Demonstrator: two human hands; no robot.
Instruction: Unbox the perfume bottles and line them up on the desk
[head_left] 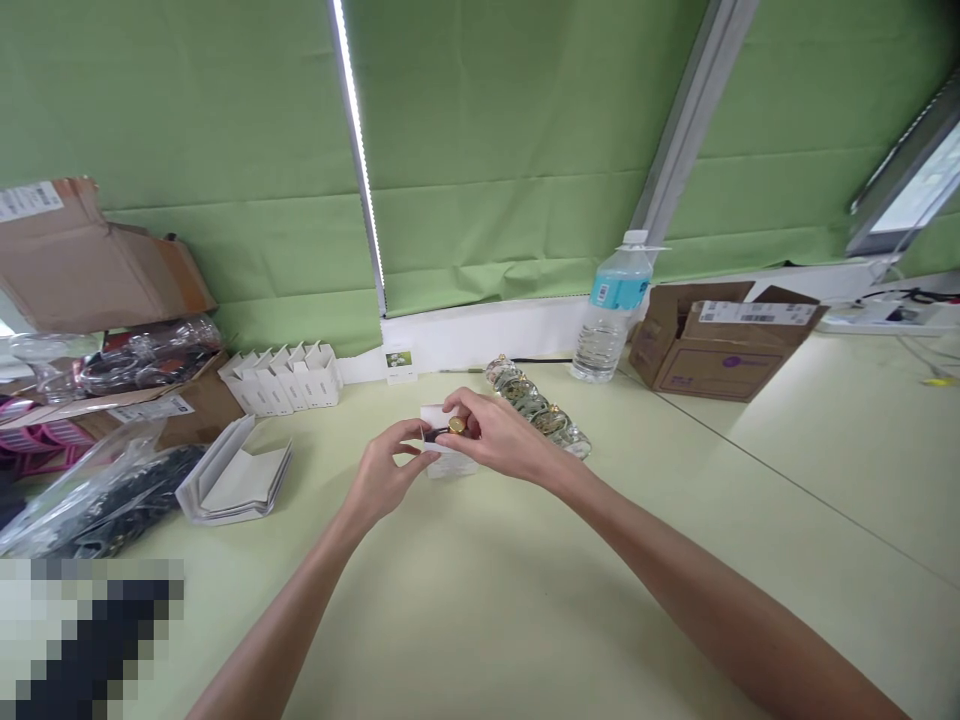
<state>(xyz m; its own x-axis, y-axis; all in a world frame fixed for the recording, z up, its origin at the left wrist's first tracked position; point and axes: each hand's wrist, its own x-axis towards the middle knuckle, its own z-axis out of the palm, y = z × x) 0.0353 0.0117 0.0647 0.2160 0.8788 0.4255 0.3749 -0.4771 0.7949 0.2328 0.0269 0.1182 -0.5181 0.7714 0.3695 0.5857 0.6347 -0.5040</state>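
My left hand (390, 465) pinches the left side of a small open white box (454, 464) between thumb and fingers, above the table. From the right, my right hand (491, 430) closes its fingers on a small gold-coloured round piece (457, 426) at the box's mouth. Something dark and strap-like (433, 434) lies beside it at the opening; its kind is too small to make out. Just behind my right hand, a slanting row of clear-wrapped round items (536, 405) with gold parts rests on the table.
Several upright white boxes (281, 380) and flattened white cartons (244, 475) stand to the left, near a bagged dark bundle (127, 495) and stacked cardboard boxes (112, 265). A small picture card (400, 364), a water bottle (611, 310) and an open cardboard box (720, 350) line the back.
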